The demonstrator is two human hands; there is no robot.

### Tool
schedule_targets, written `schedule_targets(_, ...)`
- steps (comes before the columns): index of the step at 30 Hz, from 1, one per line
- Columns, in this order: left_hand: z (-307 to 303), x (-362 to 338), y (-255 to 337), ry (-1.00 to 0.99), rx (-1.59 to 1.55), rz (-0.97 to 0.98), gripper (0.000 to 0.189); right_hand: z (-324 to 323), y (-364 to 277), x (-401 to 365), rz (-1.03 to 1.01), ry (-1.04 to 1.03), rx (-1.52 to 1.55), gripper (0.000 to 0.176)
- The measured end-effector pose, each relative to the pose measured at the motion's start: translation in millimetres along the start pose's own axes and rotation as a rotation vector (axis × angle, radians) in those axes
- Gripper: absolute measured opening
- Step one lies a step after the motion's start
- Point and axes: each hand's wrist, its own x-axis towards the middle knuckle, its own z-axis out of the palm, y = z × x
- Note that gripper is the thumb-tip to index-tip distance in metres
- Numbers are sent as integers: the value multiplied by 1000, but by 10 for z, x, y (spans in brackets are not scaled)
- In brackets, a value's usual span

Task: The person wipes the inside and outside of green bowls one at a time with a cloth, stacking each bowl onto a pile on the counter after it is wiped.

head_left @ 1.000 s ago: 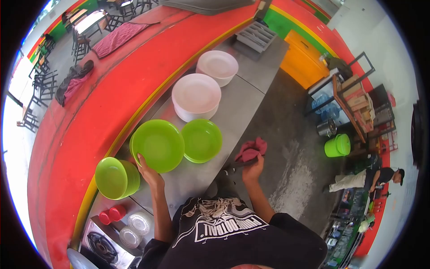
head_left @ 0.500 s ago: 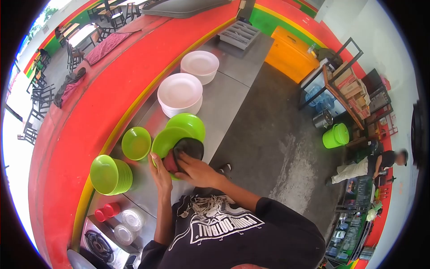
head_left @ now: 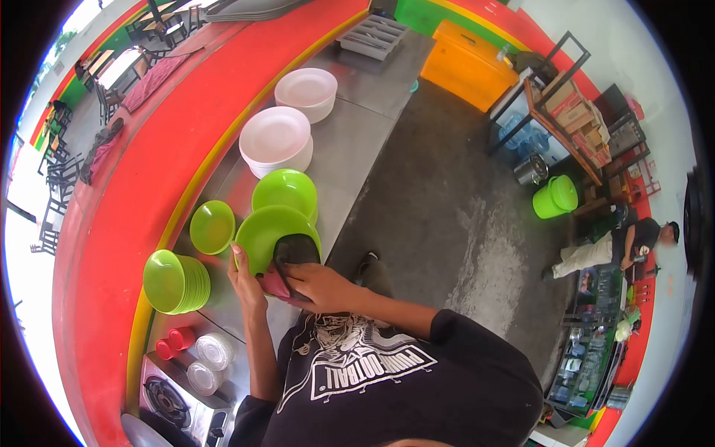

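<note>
My left hand (head_left: 250,287) grips the near-left rim of a green bowl (head_left: 257,232), its thumb along the edge. The bowl is tilted, with its inside facing up. My right hand (head_left: 320,287) is closed on a black and dark-pink cloth (head_left: 298,250), which lies against the right inner side of the bowl. Its fingertips are partly hidden in the folds. Just behind stands another green bowl (head_left: 284,191), partly covered by the held one. A separate green bowl (head_left: 211,227) sits to the left, and a tall stack of green bowls (head_left: 176,283) stands nearer.
Two stacks of white plates (head_left: 275,138) stand farther along the steel counter (head_left: 356,138), before a grey cutlery tray (head_left: 372,37). Red lids (head_left: 180,338), clear plastic containers (head_left: 205,378) and a gas stove (head_left: 165,402) are at the near left. Another person (head_left: 612,249) stands far right.
The camera view has shifted slightly. My right hand has moved from lying flat on the cloth inside the bowl to gripping it near the rim. The held bowl shows more of its inside.
</note>
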Motion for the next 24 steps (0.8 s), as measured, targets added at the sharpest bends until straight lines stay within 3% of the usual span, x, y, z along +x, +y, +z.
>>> schedule_targets(4,190,-136,57,-16,-70,-56,56,-123,79,-194,-60,117,-64,38)
schedule_targets(7,294,-228,-44,-135,-341,-200,44,-300,96,-309,-65,59,-54,37)
schedule_targets(8,412,-309,-111,-30,-436,-219,32,-343,89,-328,-37,60,9,36)
schedule_targets(11,391,-486,-606,-123,-540,-197,33,-419,53,-441,-9,51,146,35)
schedule_targets(12,558,-594,-494,12,-558,-279,31,-460,44,-504,-28,46,156,34)
schedule_targets(14,629,-670,-521,-1,-471,-201,30,-575,85,-696,-46,-23,148,35)
schedule_targets(17,911,-899,-330,-33,-355,-148,32,-935,198,-1000,-247,19,0,37)
schedule_targets(19,1269,-1093,-97,-34,-302,-166,33,-1103,316,-1265,-210,-9,-18,39)
schedule_targets(24,1678,-1469,-746,-36,-422,-125,41,-1259,441,-1745,-77,15,138,43)
